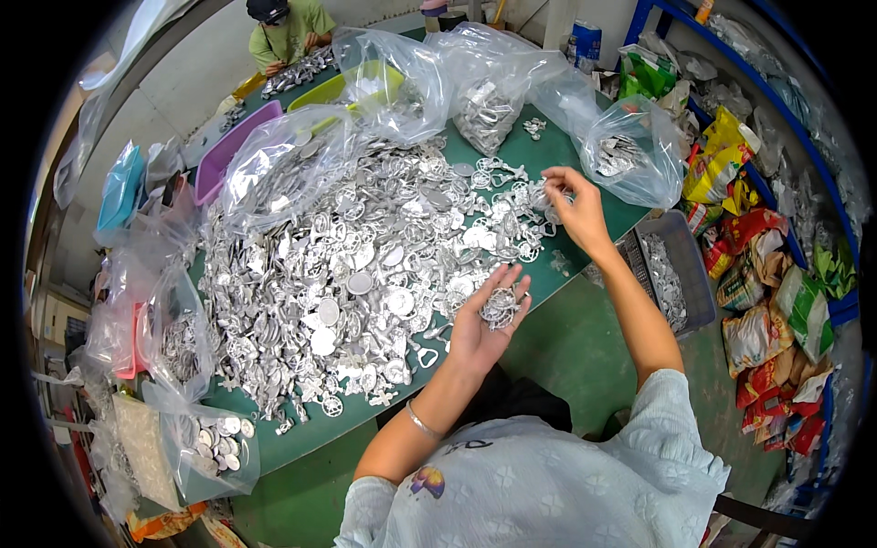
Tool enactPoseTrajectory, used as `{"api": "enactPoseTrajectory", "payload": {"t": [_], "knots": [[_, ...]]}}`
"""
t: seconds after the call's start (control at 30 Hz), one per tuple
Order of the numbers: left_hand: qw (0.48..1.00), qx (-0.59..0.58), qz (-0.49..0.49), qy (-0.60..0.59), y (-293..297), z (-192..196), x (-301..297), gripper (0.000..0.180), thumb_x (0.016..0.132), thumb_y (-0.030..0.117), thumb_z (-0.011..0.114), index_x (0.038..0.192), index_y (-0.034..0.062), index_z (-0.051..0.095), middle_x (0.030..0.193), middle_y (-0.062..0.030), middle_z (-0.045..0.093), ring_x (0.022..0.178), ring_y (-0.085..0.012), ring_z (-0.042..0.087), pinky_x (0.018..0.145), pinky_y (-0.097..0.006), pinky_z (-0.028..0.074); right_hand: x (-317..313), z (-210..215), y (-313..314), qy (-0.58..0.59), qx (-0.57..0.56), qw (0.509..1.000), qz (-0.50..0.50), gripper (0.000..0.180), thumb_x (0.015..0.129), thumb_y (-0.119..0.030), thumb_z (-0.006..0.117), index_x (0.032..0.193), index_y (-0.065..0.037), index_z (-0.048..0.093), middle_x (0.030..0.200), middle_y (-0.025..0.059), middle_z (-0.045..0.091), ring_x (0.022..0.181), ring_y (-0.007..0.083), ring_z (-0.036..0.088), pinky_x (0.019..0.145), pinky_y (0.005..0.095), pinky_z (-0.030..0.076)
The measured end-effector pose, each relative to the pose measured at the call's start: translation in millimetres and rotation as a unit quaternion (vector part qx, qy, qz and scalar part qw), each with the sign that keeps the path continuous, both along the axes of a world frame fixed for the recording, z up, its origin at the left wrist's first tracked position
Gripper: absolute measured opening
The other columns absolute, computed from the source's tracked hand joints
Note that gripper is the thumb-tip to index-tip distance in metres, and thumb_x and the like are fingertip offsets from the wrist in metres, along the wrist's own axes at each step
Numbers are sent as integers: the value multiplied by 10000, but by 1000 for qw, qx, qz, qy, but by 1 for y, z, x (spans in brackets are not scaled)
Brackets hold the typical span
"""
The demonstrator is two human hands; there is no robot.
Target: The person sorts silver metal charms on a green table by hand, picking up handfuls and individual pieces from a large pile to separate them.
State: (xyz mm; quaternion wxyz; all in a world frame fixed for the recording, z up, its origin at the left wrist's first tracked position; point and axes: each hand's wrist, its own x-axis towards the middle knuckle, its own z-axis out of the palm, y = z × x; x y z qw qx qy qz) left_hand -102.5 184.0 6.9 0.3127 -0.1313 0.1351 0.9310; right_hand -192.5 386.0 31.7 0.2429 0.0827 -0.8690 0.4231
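A wide heap of small silver-grey metal castings (365, 247), with rings, discs and openwork shapes, covers the green table (301, 445). My left hand (475, 336) is palm up at the table's near edge, its fingers curled up around several round openwork metal pieces (500, 309). Over the heap's right end, my right hand (577, 212) reaches down with thumb and forefinger brought together. Loose castings lie under its fingertips; what the fingers pinch is too small to make out.
Clear plastic bags of metal pieces (489, 114) stand at the back, another bag (630, 155) at the right corner. A purple bin (233, 146) and a bag of discs (215, 447) are at left. A grey crate (699, 274) sits right. Across the table a person (292, 36) handles castings.
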Motion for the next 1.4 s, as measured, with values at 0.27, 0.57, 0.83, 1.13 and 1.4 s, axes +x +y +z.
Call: {"api": "enactPoseTrajectory", "payload": {"t": [0.27,0.57,0.83,1.13,1.4], "knots": [[992,106,-64,11,6,-22,-13,256,908,286,490,1042,71,525,867,-61,549,777,-173,544,733,-333,493,-9,-26,1,-82,217,972,-41,238,734,-169,663,885,13,638,864,105,617,805,248,566,714,331,421],[999,1,-40,-4,8,11,3,382,941,320,360,1194,46,445,1122,-132,538,917,-249,546,881,-432,442,-25,-27,17,29,433,900,-33,190,756,-215,618,718,-29,640,763,83,571,817,245,526,737,377,367],[1000,1,5,-14,12,-5,-5,329,895,173,486,1202,61,456,1135,-107,546,1004,-257,551,908,-418,439,29,9,-10,-222,11,963,152,195,808,-167,594,807,26,620,707,74,603,681,101,519,630,271,420],[999,32,-24,32,13,6,1,351,824,50,540,1168,72,477,1179,-124,524,1070,-257,525,831,-367,496,-11,-58,51,-15,236,948,-212,267,708,-228,690,773,2,573,639,120,593,646,271,595,597,387,449],[999,-20,-7,46,14,3,-1,364,860,118,532,1209,61,446,1219,-129,501,1119,-277,494,959,-419,406,21,-3,18,-234,-200,946,96,164,724,-71,660,825,7,557,673,42,605,619,87,550,573,232,434]]}}
